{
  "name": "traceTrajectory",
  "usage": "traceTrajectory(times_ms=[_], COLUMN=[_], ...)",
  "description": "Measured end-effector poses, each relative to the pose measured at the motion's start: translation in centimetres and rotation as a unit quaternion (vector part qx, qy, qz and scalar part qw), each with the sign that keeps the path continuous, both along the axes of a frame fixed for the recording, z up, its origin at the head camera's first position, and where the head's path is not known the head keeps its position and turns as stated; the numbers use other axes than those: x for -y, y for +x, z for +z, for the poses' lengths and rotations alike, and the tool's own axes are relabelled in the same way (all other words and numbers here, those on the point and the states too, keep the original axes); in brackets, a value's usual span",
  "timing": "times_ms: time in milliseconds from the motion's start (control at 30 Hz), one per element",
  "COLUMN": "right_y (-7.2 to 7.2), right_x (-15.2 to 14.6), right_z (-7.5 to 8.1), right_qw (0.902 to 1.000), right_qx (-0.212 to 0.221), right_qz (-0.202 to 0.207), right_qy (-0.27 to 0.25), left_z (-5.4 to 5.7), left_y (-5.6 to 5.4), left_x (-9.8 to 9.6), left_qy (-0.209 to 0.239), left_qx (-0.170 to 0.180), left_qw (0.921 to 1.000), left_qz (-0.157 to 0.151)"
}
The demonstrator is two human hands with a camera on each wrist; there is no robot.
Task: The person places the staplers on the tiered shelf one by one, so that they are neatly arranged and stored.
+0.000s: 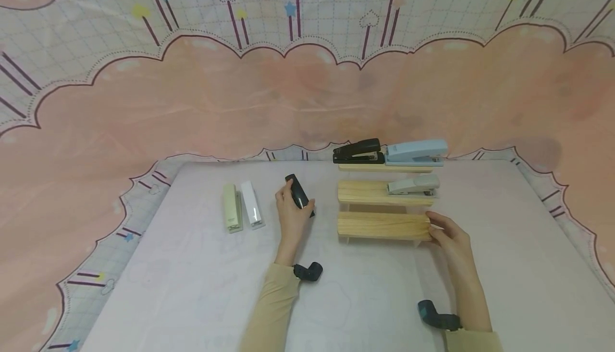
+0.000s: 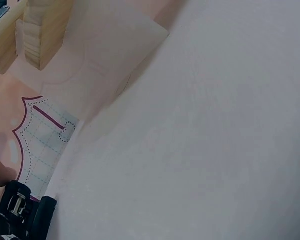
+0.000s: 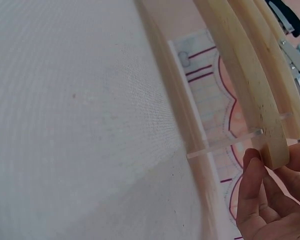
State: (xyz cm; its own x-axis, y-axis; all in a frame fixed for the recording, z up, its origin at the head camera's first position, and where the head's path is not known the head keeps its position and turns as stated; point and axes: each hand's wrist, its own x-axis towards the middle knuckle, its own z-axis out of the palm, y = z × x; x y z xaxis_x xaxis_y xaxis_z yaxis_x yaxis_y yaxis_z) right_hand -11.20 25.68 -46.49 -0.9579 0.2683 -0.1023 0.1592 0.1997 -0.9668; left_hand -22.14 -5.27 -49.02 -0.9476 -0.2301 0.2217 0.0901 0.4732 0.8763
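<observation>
My left hand (image 1: 291, 216) grips a black stapler (image 1: 297, 189) left of the wooden rack, thumb on one side and fingers on the other. One end of this stapler (image 2: 22, 212) shows at the lower left of the left wrist view. My right hand (image 1: 451, 234) pinches the right end of the rack's lowest wooden step (image 1: 381, 226); in the right wrist view, the thumb and fingers (image 3: 252, 175) close round the board's end. On the middle step (image 1: 360, 193) sits a grey-green stapler (image 1: 414, 185). Another black stapler (image 1: 357, 151) and a light blue stapler (image 1: 417, 151) share the top step (image 1: 389, 169).
A pale green stapler (image 1: 231, 208) and a white stapler (image 1: 252, 205) lie side by side on the white table (image 1: 192, 288), left of my left hand. Clear supports (image 3: 225, 145) carry the rack's boards. A patterned cloth (image 1: 288, 101) hangs behind the table.
</observation>
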Motion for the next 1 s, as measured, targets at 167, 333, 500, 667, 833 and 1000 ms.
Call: traceTrajectory(times_ms=[167,333,500,667,833,1000], right_y=[0.06,0.13,0.09,0.04,0.00,-0.09], right_x=[0.05,0.08,0.05,0.05,-0.06,-0.10], right_z=[0.02,-0.05,-0.01,0.06,0.11,0.11], right_qw=[1.0000,0.9999,0.9999,0.9996,0.9997,0.9997], right_qx=[0.000,-0.003,-0.004,0.002,0.004,0.010], right_qz=[0.000,0.001,0.001,-0.002,-0.001,-0.002], right_qy=[0.004,0.010,0.015,0.030,0.026,0.021], left_z=[-0.19,-0.24,-0.14,0.16,0.34,0.36], left_y=[-0.03,-0.08,-0.01,0.11,0.12,0.12], left_x=[-0.06,-0.04,0.01,0.04,0.22,0.64], left_qy=[-0.001,0.000,-0.003,-0.004,0.008,0.003], left_qx=[0.002,0.005,0.004,0.006,0.014,0.021], left_qw=[1.0000,1.0000,1.0000,0.9999,0.9998,0.9996], left_qz=[0.003,0.006,0.008,0.009,0.011,0.017])
